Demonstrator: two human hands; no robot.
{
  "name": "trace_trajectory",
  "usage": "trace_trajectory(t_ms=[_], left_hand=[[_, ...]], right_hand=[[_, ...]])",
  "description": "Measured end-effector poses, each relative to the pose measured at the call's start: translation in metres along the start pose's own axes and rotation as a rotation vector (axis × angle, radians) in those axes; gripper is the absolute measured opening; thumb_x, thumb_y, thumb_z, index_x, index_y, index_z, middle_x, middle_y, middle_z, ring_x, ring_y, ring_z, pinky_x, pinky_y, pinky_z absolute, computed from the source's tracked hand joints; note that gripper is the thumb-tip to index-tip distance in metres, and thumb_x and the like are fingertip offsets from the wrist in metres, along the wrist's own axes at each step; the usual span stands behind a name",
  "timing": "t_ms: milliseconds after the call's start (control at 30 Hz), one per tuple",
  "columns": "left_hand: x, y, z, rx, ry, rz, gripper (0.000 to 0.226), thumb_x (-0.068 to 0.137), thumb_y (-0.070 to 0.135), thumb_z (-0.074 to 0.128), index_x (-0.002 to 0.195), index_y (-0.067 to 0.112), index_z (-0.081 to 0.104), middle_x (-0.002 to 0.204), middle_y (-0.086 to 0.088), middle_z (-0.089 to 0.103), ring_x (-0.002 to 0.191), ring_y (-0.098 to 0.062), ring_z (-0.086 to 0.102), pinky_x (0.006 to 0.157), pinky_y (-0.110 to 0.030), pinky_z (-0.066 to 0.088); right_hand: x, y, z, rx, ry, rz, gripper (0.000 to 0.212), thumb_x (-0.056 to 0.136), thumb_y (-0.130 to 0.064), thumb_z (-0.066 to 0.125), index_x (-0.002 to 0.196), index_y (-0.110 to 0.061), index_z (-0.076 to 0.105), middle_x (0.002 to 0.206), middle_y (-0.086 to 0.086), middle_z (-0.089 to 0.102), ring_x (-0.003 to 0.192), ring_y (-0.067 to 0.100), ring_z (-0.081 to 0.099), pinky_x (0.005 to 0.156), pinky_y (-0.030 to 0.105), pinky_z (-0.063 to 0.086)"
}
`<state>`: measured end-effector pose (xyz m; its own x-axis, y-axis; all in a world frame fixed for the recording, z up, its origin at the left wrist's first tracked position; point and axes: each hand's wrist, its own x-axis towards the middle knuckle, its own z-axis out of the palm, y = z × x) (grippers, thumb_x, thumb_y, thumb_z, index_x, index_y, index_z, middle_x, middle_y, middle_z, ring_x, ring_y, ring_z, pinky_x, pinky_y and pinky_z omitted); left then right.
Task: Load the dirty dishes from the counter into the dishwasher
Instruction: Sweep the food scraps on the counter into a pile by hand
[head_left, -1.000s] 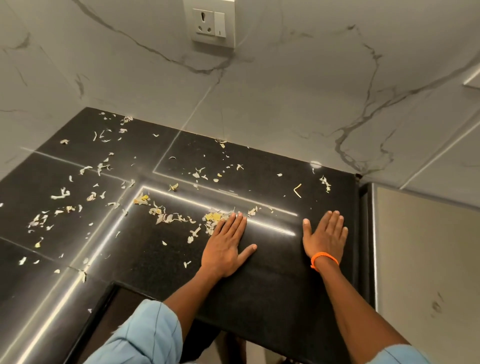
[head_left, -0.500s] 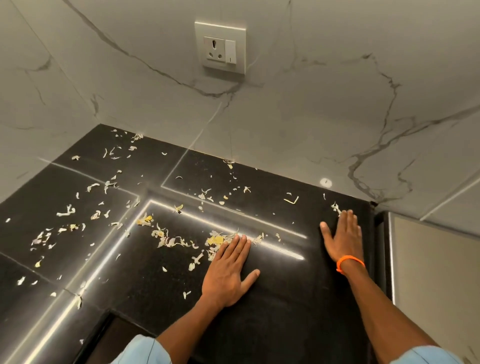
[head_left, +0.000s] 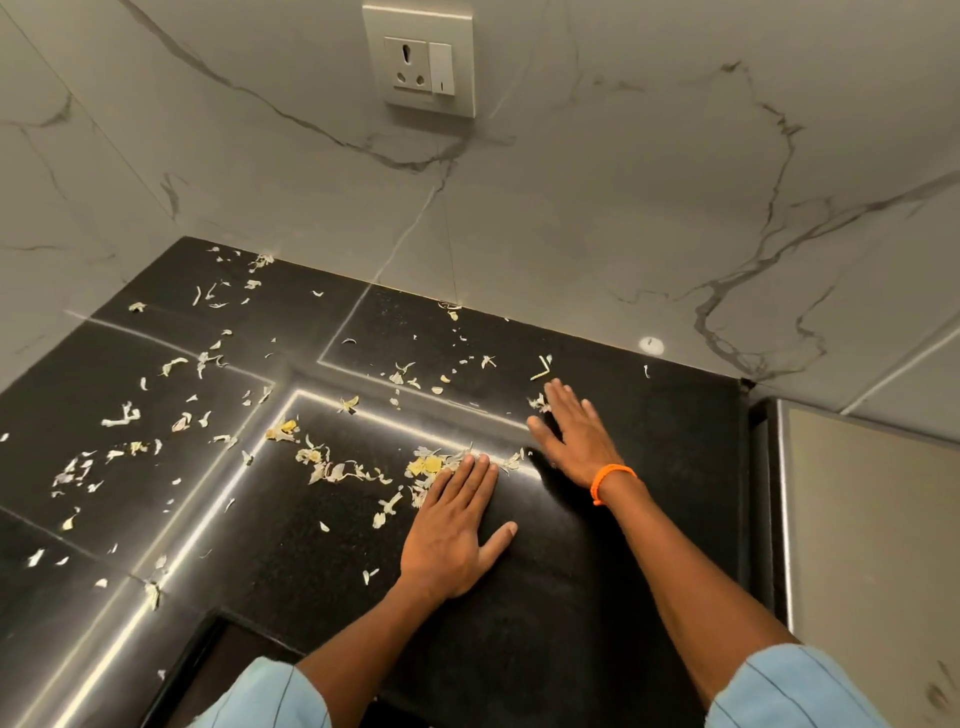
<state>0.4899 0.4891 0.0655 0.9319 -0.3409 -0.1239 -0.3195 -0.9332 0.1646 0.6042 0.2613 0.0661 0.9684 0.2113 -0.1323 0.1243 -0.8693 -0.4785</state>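
On black counter (head_left: 597, 597), left hand (head_left: 452, 540) flat, right hand (head_left: 574, 434) flat among peelings (head_left: 426, 465)

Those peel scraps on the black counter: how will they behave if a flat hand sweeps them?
The peel scraps look thin and curled, so probably very light and floppy; they should slide and bunch, as by the left hand. The glossy counter likely offers little friction, though damp flakes may cling. Pinching single flakes looks fiddly; the right hand lies flat too.
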Motion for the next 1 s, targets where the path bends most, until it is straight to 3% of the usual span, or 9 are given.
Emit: trace_trajectory(t_ms=[67,133,267,400,533,700,767,867,1000], left_hand=[[0.001,-0.001,0.000,-0.001,0.005,0.008,0.081,0.100,0.073,0.013,0.163,0.024,-0.003,0.170,0.007,-0.012,0.153,-0.006,-0.023,0.127,-0.039,-0.002],[0.001,-0.001,0.001,-0.003,0.013,0.009,0.081,0.100,0.073,0.013,0.163,0.024,-0.002,0.170,0.006,-0.011,0.153,-0.006,-0.022,0.127,-0.039,-0.001],[0.001,-0.002,0.003,0.003,0.035,0.012,0.081,0.101,0.072,0.015,0.163,0.023,0.000,0.170,0.006,-0.010,0.154,-0.007,-0.020,0.128,-0.040,0.002],[0.002,-0.003,0.005,-0.010,0.047,0.011,0.081,0.101,0.072,0.017,0.163,0.023,0.003,0.170,0.006,-0.007,0.155,-0.007,-0.017,0.127,-0.040,0.002],[0.002,-0.003,0.008,0.000,0.054,0.005,0.080,0.101,0.071,0.020,0.163,0.023,0.005,0.171,0.005,-0.004,0.155,-0.007,-0.016,0.128,-0.040,0.004],[0.001,-0.002,0.008,-0.029,0.084,-0.036,0.082,0.100,0.070,0.024,0.163,0.020,0.010,0.170,0.004,0.000,0.155,-0.007,-0.013,0.127,-0.037,0.001],[0.001,-0.003,0.009,-0.040,0.101,-0.052,0.082,0.100,0.069,0.026,0.163,0.018,0.011,0.171,0.003,0.001,0.156,-0.008,-0.011,0.127,-0.036,-0.001],[0.001,-0.002,0.008,-0.061,0.105,-0.054,0.083,0.100,0.069,0.027,0.163,0.018,0.009,0.171,0.002,0.000,0.156,-0.009,-0.012,0.127,-0.036,0.000],[-0.002,-0.005,0.006,-0.093,0.100,-0.024,0.084,0.100,0.070,0.026,0.163,0.018,0.004,0.171,0.002,-0.004,0.155,-0.009,-0.015,0.127,-0.038,0.003]], right_hand=[[0.003,0.015,-0.005,0.034,0.126,0.053,0.076,0.100,-0.064,0.028,0.160,-0.019,0.014,0.166,-0.001,0.005,0.154,0.015,0.000,0.126,0.043,0.005],[0.005,0.045,-0.014,-0.050,0.263,0.238,0.078,0.099,-0.063,0.026,0.159,-0.012,0.018,0.166,0.008,0.010,0.154,0.024,0.006,0.125,0.047,0.010],[0.012,0.093,-0.036,-0.165,0.234,0.482,0.096,0.091,-0.075,0.003,0.159,-0.008,0.010,0.167,0.010,0.006,0.154,0.024,0.003,0.125,0.048,0.008],[0.035,0.063,-0.027,-0.271,0.175,0.399,0.095,0.091,-0.077,-0.001,0.159,-0.012,0.008,0.167,0.008,0.003,0.155,0.023,-0.001,0.125,0.047,0.003],[0.042,-0.004,0.003,-0.255,0.082,0.125,0.087,0.094,-0.072,0.003,0.160,-0.015,0.011,0.167,0.004,0.004,0.154,0.022,0.000,0.125,0.046,0.004],[0.030,-0.064,0.022,0.338,-0.111,-0.085,0.070,0.102,-0.061,0.016,0.159,-0.020,0.016,0.165,-0.005,0.010,0.153,0.009,0.003,0.124,0.032,-0.002],[0.019,-0.059,0.021,0.488,0.037,-0.004,0.070,0.102,-0.061,0.019,0.158,-0.019,0.023,0.164,-0.003,0.017,0.153,0.011,0.008,0.125,0.034,0.003],[-0.005,-0.020,0.020,0.173,0.322,0.272,0.084,0.098,-0.067,0.005,0.155,-0.011,0.029,0.163,0.008,0.025,0.153,0.024,0.017,0.125,0.045,0.012],[-0.039,-0.011,0.033,-0.253,0.244,0.390,0.083,0.099,-0.064,-0.004,0.158,-0.008,0.011,0.166,0.010,0.009,0.154,0.025,0.003,0.125,0.046,0.004]])
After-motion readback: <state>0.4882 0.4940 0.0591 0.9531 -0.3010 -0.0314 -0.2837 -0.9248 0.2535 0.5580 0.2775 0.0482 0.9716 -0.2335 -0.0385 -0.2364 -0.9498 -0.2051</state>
